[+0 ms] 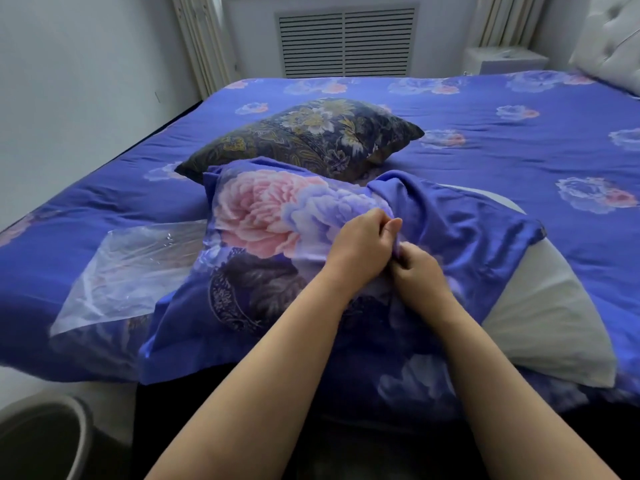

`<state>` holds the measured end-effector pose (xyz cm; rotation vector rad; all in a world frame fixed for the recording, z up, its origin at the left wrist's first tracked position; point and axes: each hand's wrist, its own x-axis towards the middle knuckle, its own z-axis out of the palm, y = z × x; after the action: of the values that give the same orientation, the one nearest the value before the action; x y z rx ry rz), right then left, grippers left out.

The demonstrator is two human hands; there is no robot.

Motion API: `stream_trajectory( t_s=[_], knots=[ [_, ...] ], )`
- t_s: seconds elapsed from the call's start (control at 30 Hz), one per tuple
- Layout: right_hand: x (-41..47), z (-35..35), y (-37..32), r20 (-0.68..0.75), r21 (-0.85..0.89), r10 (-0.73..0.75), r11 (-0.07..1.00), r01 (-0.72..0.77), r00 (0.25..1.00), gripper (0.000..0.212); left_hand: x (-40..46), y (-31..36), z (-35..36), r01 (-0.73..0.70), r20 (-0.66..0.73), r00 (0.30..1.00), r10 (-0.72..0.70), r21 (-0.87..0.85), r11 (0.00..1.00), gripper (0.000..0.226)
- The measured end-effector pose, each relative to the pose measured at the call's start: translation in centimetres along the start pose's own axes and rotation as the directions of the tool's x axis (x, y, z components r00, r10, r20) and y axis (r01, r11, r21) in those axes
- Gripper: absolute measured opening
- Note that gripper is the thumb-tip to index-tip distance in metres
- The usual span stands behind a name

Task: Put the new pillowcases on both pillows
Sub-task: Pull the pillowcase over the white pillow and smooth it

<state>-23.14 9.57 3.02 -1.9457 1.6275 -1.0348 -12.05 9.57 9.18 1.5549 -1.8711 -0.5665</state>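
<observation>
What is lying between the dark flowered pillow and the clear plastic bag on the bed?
In the head view, the blue pillowcase with the big pink flower lies between the dark pillow and the plastic bag.

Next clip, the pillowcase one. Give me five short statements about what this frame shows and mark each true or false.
1. Both hands grip the blue floral pillowcase. True: the left hand and right hand pinch its fabric close together.
2. The white pillow is fully covered. False: much of it lies bare at the right.
3. The dark patterned pillow lies farther up the bed. True.
4. The clear plastic bag lies right of the hands. False: it lies to their left.
5. The bedspread is plain white. False: it is blue with flowers.
</observation>
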Motion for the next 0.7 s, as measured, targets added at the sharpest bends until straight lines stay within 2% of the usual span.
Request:
stream_trajectory(
  t_s=[0.03,0.07,0.1,0.13,0.17,0.2,0.27,0.37,0.43,0.53,0.63,0.7],
  knots=[
    [-0.3,0.1,0.4,-0.152,0.224,0.081,0.973,-0.045,0.985,0.03,-0.4,-0.3,-0.5,-0.009,-0.048,0.999,0.014,0.102,0.995,0.026],
    [-0.4,0.0,1.0,-0.259,0.43,0.231,0.897,-0.102,0.938,0.037,-0.8,-0.8,-1.0,-0.01,-0.097,0.995,0.033,0.232,0.973,0.033],
    [-0.5,-0.2,1.4,-0.278,0.615,0.405,0.771,-0.162,0.871,0.039,-1.4,-1.0,-1.4,-0.002,-0.122,0.991,0.051,0.375,0.927,0.045],
    [-0.4,-0.3,1.5,-0.222,0.757,0.531,0.622,-0.199,0.818,0.038,-2.0,-1.2,-1.8,0.018,-0.124,0.991,0.052,0.505,0.863,0.057],
    [-0.3,-0.2,1.6,-0.169,0.827,0.592,0.521,-0.213,0.788,0.037,-2.7,-1.5,-2.0,0.038,-0.114,0.993,0.038,0.603,0.797,0.066],
    [-0.3,-0.2,1.4,-0.157,0.833,0.593,0.509,-0.217,0.79,0.036,-3.2,-1.8,-2.0,0.055,-0.111,0.993,0.025,0.661,0.748,0.066],
    [-0.4,0.3,0.6,-0.174,0.771,0.508,0.603,-0.204,0.844,0.034,-3.6,-2.6,-2.0,0.09,-0.123,0.992,-0.005,0.693,0.715,0.048],
    [-1.4,1.0,-0.2,-0.166,0.711,0.399,0.682,-0.171,0.902,0.038,-3.7,-3.7,-1.7,0.112,-0.127,0.991,-0.037,0.649,0.753,0.022],
    [-1.9,0.8,-0.2,-0.148,0.718,0.397,0.673,-0.178,0.906,0.04,-3.9,-4.2,-1.5,0.087,-0.129,0.992,-0.017,0.566,0.82,0.017],
    [-1.8,0.1,-0.2,-0.081,0.685,0.366,0.696,-0.215,0.927,0.03,-4.1,-4.0,-1.7,0.058,-0.205,0.979,0.007,0.312,0.948,0.015],
    [-0.3,-0.6,-0.7,-0.03,0.459,0.306,0.85,-0.258,0.952,0.05,-4.2,-3.1,-1.7,0.051,-0.22,0.975,-0.014,0.165,0.985,0.017],
    [1.4,-1.3,-1.1,-0.008,0.369,0.322,0.881,-0.296,0.947,0.061,-4.4,-2.4,-1.2,0.027,-0.215,0.977,-0.001,0.12,0.992,0.016]
  ],
)
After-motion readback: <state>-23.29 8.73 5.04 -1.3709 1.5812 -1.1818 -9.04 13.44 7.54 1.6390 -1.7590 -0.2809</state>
